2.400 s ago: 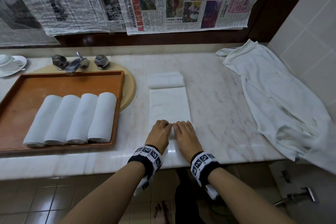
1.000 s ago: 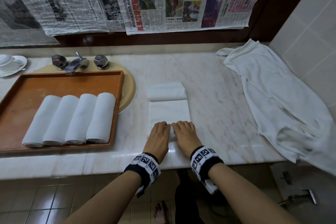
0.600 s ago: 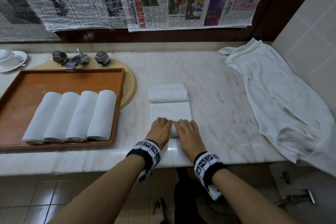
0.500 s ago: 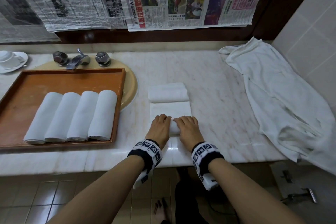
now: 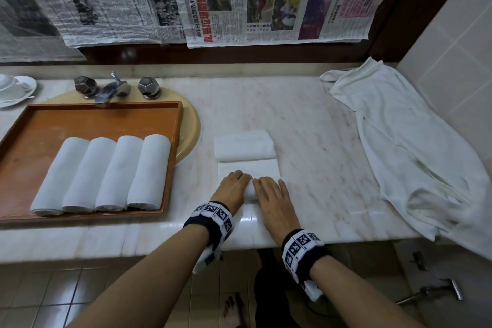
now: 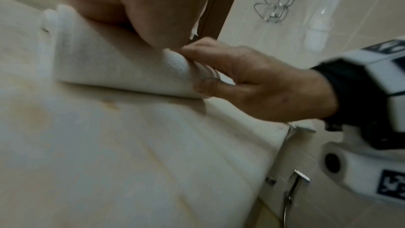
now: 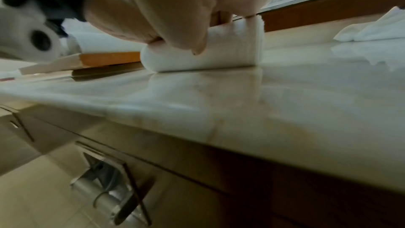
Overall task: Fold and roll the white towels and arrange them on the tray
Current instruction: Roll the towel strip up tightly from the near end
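A white towel (image 5: 249, 170) lies folded flat on the marble counter, its near end wound into a roll (image 6: 120, 68). Both hands lie side by side on that roll. My left hand (image 5: 233, 189) covers its left half with fingers bent over the top. My right hand (image 5: 270, 190) curls over the right half, and its thumb (image 6: 210, 87) sits against the roll's end. Just behind lies a second folded white towel (image 5: 243, 146). At the left, the wooden tray (image 5: 101, 120) holds several rolled white towels (image 5: 102, 173) in a row.
A large crumpled white towel (image 5: 415, 149) drapes over the counter's right end by the tiled wall. Behind the tray are a tap (image 5: 111, 88) and a round basin rim (image 5: 190, 136). A cup and saucer (image 5: 13, 88) stand far left. The counter's front edge (image 5: 253, 231) is close behind my wrists.
Both hands have moved away from the counter edge with the roll. The roll has grown thicker and the flat part of the towel ahead of it is shorter.
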Demonstrator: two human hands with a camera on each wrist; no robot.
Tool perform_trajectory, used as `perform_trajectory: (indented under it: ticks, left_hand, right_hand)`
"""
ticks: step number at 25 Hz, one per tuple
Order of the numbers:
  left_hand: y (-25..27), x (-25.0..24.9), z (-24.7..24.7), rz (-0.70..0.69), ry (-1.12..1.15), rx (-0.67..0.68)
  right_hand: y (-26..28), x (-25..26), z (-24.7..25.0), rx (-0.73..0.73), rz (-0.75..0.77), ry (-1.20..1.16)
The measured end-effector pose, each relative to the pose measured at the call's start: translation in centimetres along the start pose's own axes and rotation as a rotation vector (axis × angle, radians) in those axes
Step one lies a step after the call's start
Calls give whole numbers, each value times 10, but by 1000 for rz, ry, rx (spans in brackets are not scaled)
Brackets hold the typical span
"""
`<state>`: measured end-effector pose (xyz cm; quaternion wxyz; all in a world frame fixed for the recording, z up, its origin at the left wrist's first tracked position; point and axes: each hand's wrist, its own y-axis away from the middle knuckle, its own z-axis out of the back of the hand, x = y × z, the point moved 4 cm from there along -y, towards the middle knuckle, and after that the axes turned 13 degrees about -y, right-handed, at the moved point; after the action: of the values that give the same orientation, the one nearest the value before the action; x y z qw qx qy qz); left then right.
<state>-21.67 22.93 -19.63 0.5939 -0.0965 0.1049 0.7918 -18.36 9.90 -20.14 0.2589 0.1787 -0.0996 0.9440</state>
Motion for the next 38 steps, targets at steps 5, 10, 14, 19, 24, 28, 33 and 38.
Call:
perform_trajectory:
  ticks: [5, 10, 14, 19, 24, 28, 33, 38]
  left_hand:
    - [26, -9, 2, -32, -37, -319]
    - [49, -11, -22, -115, -90, -369]
    - [43, -6, -24, -96, -127, -301]
    - [55, -12, -22, -115, -138, -267]
    - [60, -11, -20, -112, -157, -319]
    - [52, -13, -20, -120, -181, -304]
    - [20, -13, -2, -48, -284, -78]
    - [21, -16, 5, 7, -218, -94]
  right_hand:
    - [-30, -11, 14, 91, 18, -92]
    - [-31, -11, 23, 241, 34, -145]
    - [-65, -39, 49, 107, -263, -229]
    - [-101, -82, 36, 258, -580, -516]
    - [-118, -77, 48, 157, -588, -811]
    - [-99, -61, 55, 154, -481, -418]
    - [-26, 2, 30, 80, -85, -153]
    - [-12, -4, 7, 93, -26, -93]
